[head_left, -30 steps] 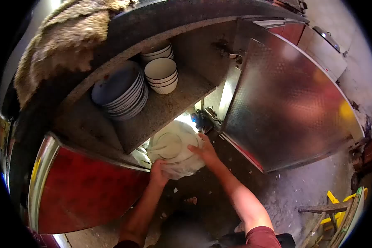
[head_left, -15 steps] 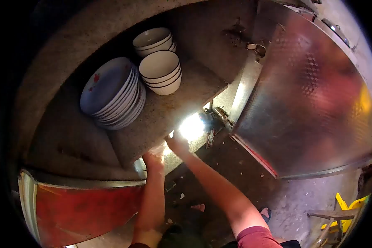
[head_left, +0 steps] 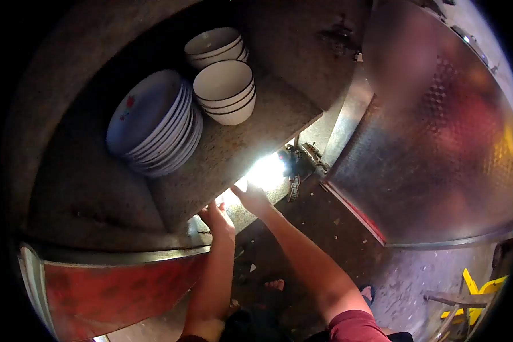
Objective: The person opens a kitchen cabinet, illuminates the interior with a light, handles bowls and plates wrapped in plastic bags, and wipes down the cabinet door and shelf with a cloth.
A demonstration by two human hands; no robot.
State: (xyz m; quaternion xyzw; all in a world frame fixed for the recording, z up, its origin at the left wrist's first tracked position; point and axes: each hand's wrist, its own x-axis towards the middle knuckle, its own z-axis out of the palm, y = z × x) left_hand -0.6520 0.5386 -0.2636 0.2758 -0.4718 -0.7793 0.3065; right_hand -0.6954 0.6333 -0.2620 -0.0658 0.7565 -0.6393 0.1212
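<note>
Both of my hands reach under the front edge of a shelf [head_left: 279, 114] in an open cupboard. My left hand [head_left: 218, 218] is at the shelf edge with its fingers curled around something pale, washed out by glare. Beside it, my right hand [head_left: 252, 200] also reaches into the lower space, close to a very bright lamp [head_left: 268, 171]. One finger or thumb points toward the left hand; its other fingers are lost in the light and behind the shelf. Whatever lies between the hands cannot be made out.
On the shelf are a stack of plates [head_left: 145, 114] and two stacks of white bowls [head_left: 223, 85] with dark rims. A metal door [head_left: 427, 165] stands open at right, a red door [head_left: 119, 293] at lower left. A yellow object [head_left: 479, 290] is by a wooden stool [head_left: 459, 296].
My left hand has shifted slightly right and more of its fingers show at the shelf edge. My right hand has moved slightly right too. The view has shifted a little.
</note>
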